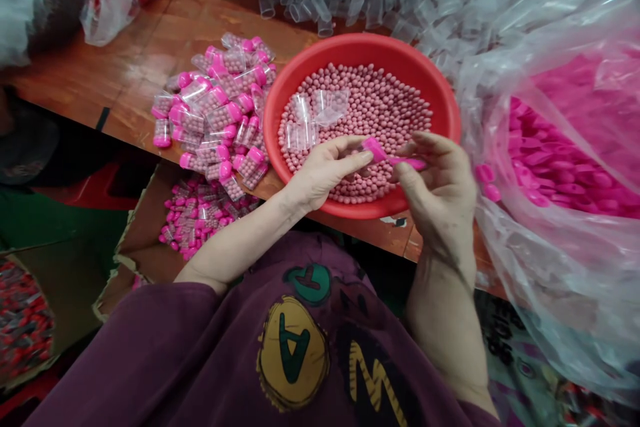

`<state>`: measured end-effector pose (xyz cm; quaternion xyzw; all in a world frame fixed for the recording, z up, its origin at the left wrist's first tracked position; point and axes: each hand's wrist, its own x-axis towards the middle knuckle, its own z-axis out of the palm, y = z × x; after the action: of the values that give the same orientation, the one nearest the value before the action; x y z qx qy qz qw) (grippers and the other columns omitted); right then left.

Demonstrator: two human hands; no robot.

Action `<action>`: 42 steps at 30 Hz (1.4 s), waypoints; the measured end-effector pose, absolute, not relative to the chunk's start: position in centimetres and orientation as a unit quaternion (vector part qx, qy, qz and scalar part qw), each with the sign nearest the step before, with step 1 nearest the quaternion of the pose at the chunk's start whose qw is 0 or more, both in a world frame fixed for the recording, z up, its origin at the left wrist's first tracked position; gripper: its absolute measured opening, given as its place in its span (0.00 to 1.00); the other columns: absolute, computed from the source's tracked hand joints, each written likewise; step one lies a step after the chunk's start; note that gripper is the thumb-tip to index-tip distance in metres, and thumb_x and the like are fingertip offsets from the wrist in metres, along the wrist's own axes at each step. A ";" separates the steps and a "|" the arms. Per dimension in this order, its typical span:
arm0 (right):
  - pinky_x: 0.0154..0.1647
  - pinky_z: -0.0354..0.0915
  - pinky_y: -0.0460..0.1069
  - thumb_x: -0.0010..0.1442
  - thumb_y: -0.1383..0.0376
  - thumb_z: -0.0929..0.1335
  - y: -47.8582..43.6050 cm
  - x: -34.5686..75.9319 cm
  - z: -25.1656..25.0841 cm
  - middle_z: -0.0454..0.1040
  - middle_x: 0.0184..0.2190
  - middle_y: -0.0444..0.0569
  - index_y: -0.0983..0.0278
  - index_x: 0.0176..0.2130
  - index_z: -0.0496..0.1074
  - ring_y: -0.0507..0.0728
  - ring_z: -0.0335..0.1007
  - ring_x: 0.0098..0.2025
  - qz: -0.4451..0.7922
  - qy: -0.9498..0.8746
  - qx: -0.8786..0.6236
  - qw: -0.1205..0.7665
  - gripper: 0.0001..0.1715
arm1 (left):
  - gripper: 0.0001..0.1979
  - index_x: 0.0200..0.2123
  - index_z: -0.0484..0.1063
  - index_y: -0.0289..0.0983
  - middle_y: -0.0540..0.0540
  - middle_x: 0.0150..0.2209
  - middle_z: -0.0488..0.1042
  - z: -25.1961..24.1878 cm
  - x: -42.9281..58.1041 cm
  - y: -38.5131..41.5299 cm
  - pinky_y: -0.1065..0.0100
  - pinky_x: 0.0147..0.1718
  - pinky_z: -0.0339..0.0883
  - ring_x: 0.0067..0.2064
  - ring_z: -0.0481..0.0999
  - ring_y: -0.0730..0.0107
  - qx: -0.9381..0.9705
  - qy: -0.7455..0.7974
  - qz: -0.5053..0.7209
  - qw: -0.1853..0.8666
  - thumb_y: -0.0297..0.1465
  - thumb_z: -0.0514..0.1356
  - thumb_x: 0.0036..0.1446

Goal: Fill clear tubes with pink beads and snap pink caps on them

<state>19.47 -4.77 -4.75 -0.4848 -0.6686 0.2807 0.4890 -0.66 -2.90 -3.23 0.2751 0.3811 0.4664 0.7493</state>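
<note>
Over the near side of the red basin (360, 40), both hands are closed on bright pink plastic. My left hand (333, 170) pinches a pink cap (373, 148) between thumb and fingers. In my right hand (437, 190), thumb and fingers grip a slim pink piece (411, 163). The two pink parts meet or overlap, and I cannot tell whether they are joined. Below them, small round pink beads (380, 103) fill the basin's bottom. Several clear plastic tubes (303, 133) lie on the beads at the left.
Left of the basin, bead-filled tubes with pink caps (220, 113) are heaped on the wooden table (135, 60). More fill a cardboard box (143, 220) below. Clear empty tubes (320, 3) are piled behind. A plastic bag of pink caps (565, 167) stands at the right.
</note>
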 end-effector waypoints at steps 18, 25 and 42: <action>0.64 0.83 0.68 0.63 0.42 0.82 -5.4 18.6 -7.8 0.84 0.55 0.54 0.57 0.54 0.77 0.65 0.87 0.57 0.398 -0.418 -0.511 0.637 0.32 | 0.19 0.44 0.87 0.36 0.46 0.43 0.89 -3.4 -0.6 -2.9 0.62 0.55 0.80 0.46 0.86 0.66 0.296 0.417 0.472 0.718 0.35 0.85 0.53; 0.61 0.84 0.62 0.65 0.53 0.81 -5.3 15.6 -6.5 0.86 0.47 0.50 0.60 0.49 0.81 0.58 0.88 0.47 0.342 -0.376 -0.510 0.694 0.19 | 0.24 0.45 0.88 0.37 0.46 0.44 0.89 -3.7 -0.6 -3.1 0.63 0.52 0.79 0.45 0.86 0.67 0.317 0.388 0.474 0.724 0.38 0.87 0.48; 0.80 0.70 0.73 0.76 0.44 0.71 -7.7 15.5 -5.6 0.67 0.81 0.59 0.50 0.82 0.60 0.69 0.68 0.81 0.268 -0.609 -0.556 0.498 0.45 | 0.23 0.42 0.88 0.38 0.49 0.41 0.89 -4.0 -0.2 -3.1 0.66 0.51 0.79 0.44 0.85 0.69 0.311 0.377 0.510 0.708 0.38 0.88 0.45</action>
<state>15.50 -7.75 -5.56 -0.5561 -0.6091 0.2679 0.4979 -0.20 -3.07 -3.99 0.3108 0.3772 0.5104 0.7075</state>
